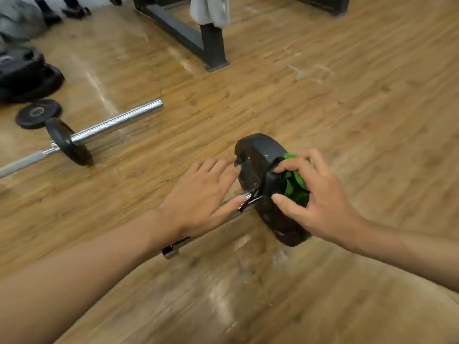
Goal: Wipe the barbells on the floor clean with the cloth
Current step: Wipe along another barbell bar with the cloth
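Head view: the near barbell's black plate (258, 157) stands on the wooden floor (347, 108). Against its outer face a green cloth (295, 184) is gripped by the curled right hand (323, 202). On its inner side the left hand (201, 192) is laid with straight fingers. Plate wiping appears underway; next, the cloth should be swept round the rim

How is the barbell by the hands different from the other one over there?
The near barbell has both hands on it, the left hand touching its plate and the right hand gripping a green cloth against it; the far barbell lies untouched. The near barbell's plate looks thicker than the far barbell's. The far barbell shows a long shiny end; the near barbell's is hidden. Both lie on the floor with black plates.
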`<state>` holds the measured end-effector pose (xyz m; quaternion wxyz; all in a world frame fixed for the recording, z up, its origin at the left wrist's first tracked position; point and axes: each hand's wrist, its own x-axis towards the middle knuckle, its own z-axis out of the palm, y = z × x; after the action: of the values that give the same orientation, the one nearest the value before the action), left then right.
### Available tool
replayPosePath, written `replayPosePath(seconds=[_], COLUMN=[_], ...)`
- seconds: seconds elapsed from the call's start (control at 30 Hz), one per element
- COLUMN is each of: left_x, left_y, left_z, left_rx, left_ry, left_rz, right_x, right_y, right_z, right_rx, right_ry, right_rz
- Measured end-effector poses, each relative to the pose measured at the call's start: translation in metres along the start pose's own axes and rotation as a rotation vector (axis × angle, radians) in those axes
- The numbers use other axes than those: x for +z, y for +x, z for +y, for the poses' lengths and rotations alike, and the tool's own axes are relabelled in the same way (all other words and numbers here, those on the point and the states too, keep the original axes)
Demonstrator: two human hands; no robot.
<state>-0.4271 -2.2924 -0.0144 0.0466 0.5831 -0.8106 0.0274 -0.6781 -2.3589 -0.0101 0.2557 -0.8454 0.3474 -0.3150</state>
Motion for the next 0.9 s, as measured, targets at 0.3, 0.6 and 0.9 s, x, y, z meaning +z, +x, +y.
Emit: replayPosePath(seconds=[0.3, 0.6, 0.9], left_x=[0.02, 0.024, 0.038], left_y=[0.142, 0.156, 0.161], left_z=[0.054, 0.037, 0.025], left_rx=[-0.144, -0.207, -0.256], left_ry=[-0.042, -0.048, -0.049], left_rz=[-0.188, -0.233, -0.105], right_x=[-0.017, 0.067, 0.084], right_y=[0.022, 0.065, 0.074], right_z=[0.105, 0.171, 0.193], right_rx=[0.581, 0.308, 0.081], right_ry=[0.47, -0.018, -0.087], right_rz=[0.355, -0.158, -0.189])
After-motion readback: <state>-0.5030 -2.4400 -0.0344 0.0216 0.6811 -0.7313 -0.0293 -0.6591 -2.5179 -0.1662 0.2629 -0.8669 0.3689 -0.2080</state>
